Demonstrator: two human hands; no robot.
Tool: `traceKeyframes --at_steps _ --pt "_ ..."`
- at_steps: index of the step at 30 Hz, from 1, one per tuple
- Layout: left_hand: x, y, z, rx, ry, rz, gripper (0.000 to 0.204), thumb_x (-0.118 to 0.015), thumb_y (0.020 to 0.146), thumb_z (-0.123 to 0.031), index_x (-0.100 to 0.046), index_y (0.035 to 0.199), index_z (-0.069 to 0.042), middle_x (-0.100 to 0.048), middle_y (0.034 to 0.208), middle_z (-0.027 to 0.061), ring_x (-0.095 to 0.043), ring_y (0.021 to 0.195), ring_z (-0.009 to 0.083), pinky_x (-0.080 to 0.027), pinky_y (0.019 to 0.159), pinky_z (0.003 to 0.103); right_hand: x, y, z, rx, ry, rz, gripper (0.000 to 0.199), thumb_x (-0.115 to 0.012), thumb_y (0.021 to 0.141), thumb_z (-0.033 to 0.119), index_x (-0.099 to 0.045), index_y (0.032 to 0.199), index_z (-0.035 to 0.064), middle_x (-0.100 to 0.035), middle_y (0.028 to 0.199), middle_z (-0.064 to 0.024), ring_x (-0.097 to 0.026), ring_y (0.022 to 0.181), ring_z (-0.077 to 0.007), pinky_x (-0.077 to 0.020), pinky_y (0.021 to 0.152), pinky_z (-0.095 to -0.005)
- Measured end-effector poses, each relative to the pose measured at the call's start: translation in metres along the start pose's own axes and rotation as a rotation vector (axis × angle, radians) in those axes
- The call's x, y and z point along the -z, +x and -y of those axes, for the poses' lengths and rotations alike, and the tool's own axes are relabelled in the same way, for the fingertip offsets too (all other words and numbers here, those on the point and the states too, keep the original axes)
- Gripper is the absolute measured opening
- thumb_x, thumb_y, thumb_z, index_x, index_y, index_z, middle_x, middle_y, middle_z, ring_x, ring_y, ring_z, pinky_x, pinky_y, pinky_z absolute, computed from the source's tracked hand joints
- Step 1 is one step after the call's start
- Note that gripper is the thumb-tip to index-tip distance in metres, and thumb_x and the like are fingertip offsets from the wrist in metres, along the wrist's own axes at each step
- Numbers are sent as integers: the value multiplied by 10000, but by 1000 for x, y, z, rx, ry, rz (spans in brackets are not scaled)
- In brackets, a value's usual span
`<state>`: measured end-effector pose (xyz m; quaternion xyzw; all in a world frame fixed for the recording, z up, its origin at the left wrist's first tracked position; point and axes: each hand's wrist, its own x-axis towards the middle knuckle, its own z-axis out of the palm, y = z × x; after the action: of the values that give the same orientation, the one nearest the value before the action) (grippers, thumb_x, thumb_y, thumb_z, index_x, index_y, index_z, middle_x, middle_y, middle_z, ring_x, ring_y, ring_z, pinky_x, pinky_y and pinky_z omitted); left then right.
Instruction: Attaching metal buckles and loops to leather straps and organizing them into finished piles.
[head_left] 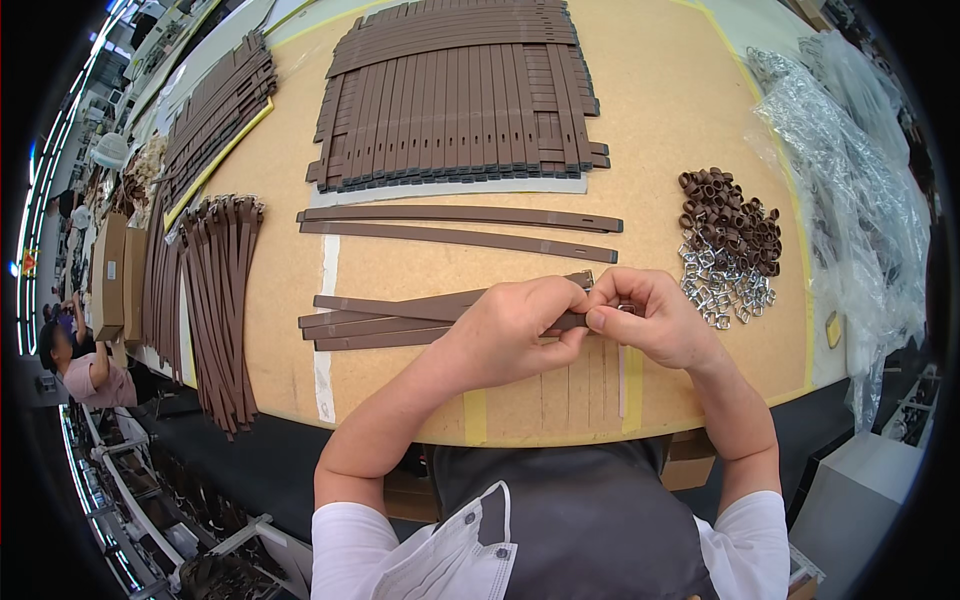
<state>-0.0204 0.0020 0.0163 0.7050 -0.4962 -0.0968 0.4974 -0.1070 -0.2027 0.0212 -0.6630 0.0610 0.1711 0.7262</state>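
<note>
My left hand (pixel 520 330) is closed around a brown leather strap (pixel 570 321), whose dark end shows between my two hands. Close against it, the thumb and fingers of my right hand (pixel 655 320) pinch a small metal buckle (pixel 626 308), mostly covered by the fingers. Several brown straps (pixel 375 325) lie fanned beneath my left hand and wrist, their far ends pointing left. Just beyond them, two more straps (pixel 460 214) rest side by side, each with a slot near its right end.
A large stack of straps (pixel 450 100) fills the back. At left, buckled straps (pixel 222 310) hang over the edge beside another strap pile (pixel 215 115). Brown loops (pixel 730 215) and metal buckles (pixel 722 290) lie right, near crumpled clear plastic (pixel 850 170). Another person (pixel 90 370) is far left.
</note>
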Motion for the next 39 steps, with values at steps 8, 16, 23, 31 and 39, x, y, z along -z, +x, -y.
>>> traceKeyframes --at_steps 8,16,23,31,39 --pt "-3 -1 1 -37 15 -25 218 -773 756 2 -633 921 -20 -681 769 86 -703 667 215 -555 580 304 0 1 2 55 -150 66 229 -697 959 244 -650 917 24 -588 767 46 -473 693 -20 -404 603 -212" --pt "10 3 -13 127 -142 108 195 -749 794 -6 -657 965 -28 -710 841 47 -688 711 153 -511 548 260 -2 -1 3 132 -235 95 303 -655 956 222 -545 756 23 -443 632 36 -380 628 -47 -318 531 -269" --pt "22 0 -8 172 -243 170 143 -689 876 -2 -661 1017 -8 -697 845 56 -649 711 101 -505 592 235 -8 -3 -2 115 -88 63 352 -687 938 197 -494 676 63 -408 639 82 -339 622 -26 -267 525 -253" --pt "47 4 -14 542 -263 211 79 -644 926 -51 -645 977 9 -673 822 125 -654 735 246 -513 668 331 15 2 11 102 -113 -98 232 -759 926 248 -692 914 26 -650 741 27 -550 703 -24 -435 617 -199" --pt "34 -8 10 301 274 314 94 -687 862 -41 -665 942 3 -675 791 124 -647 703 275 -517 651 351 32 -1 23 51 -432 -266 195 -702 956 179 -696 956 -16 -704 764 -39 -643 674 -60 -511 608 -226"
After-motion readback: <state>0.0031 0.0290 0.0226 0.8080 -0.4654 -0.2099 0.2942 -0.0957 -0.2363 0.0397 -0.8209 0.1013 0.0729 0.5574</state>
